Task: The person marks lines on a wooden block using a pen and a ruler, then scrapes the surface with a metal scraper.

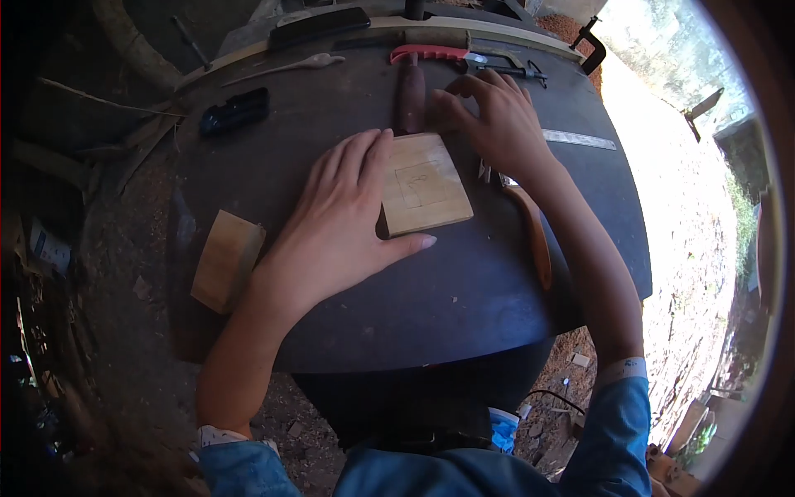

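My left hand (339,199) rests against a square, light wooden block (426,186). Its straight fingers lie along the block's left side, and the thumb sits by the near edge. Pencil lines on the block's top form a square with a small figure inside. Above the block's far right corner is my right hand (501,120), fingers loosely bent and a gap between thumb and forefinger; nothing visible is in it. Close to those fingertips, a dark reddish-brown cylindrical piece (410,99) touches or nearly touches the block's far edge. A tool with a curved brown wooden handle (537,240) lies below my right wrist, its metal end partly hidden.
Left on the dark table (373,331) are a second wooden block (228,261) and a black object (235,112). A red-handled tool (431,54) and a dark case (319,29) lie at the back. A steel ruler (580,139) is at right; a clamp (590,45) grips the far edge.
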A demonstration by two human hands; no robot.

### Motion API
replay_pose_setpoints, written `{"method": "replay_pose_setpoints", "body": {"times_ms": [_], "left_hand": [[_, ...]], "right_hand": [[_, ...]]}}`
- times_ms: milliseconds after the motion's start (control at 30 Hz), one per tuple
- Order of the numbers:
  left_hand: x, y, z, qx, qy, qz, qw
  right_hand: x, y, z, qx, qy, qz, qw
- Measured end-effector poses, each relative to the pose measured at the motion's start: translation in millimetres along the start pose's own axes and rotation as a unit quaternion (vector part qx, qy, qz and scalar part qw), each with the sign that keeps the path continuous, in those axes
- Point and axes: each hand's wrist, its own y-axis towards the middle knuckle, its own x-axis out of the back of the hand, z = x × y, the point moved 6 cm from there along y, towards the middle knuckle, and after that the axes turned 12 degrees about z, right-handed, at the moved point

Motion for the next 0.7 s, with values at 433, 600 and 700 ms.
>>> {"method": "replay_pose_setpoints", "body": {"times_ms": [433, 600, 700], "left_hand": [[14, -12, 14, 0.04, -0.121, -0.027, 0.991], [0, -14, 18, 0.037, -0.122, -0.028, 0.991], [-1, -13, 20, 0.037, -0.114, -0.019, 0.993]], "right_hand": [[62, -42, 65, 0.019, 0.264, 0.066, 0.962], [46, -69, 103, 0.054, 0.135, 0.115, 0.983], [41, -49, 100, 0.037, 0.042, 0.105, 0.993]]}}
